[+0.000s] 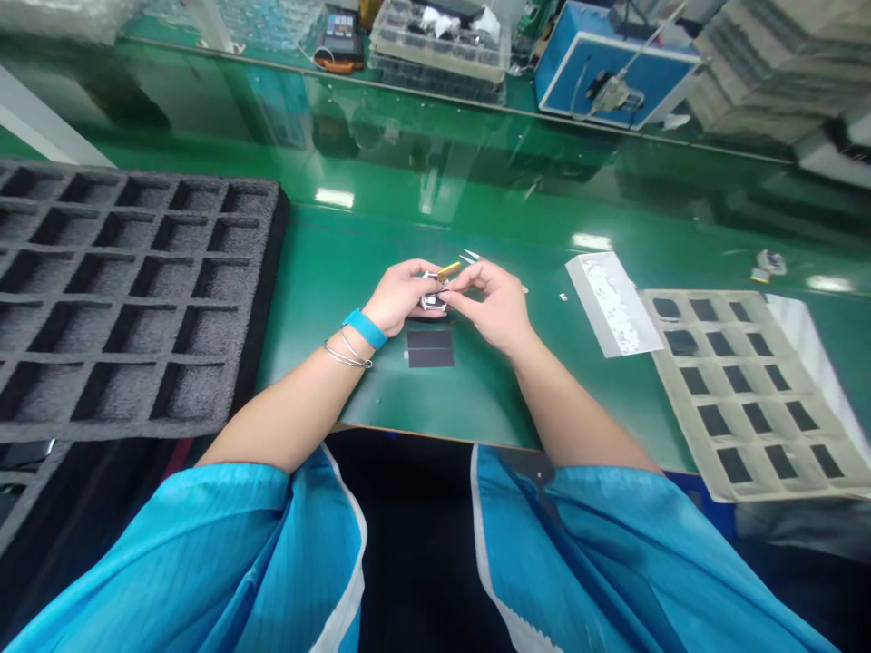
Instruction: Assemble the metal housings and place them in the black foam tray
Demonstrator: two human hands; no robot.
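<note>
Near the middle of the green bench, my left hand (398, 295) is closed around a small silver-framed device part (434, 301), its thumb lying over the top. From the right, my right hand (495, 304) reaches the same part with thumb and finger pinched at its edge; whatever tiny piece sits between those fingertips is hidden. A yellow strip (449, 269) sticks up from the part between both hands. Pale pointed tips, like those of tweezers (469, 257), show just behind my right hand. Below the hands lies a dark rectangular sheet (430, 349) with a line across it.
A black foam tray (282, 213) with square pockets stands at left. At right are a white box (585, 290) of small white pieces and a beige tray (687, 444) holding dark flat pieces. A shelf at the back carries a blue case (578, 68) and stacked plastic trays (439, 50).
</note>
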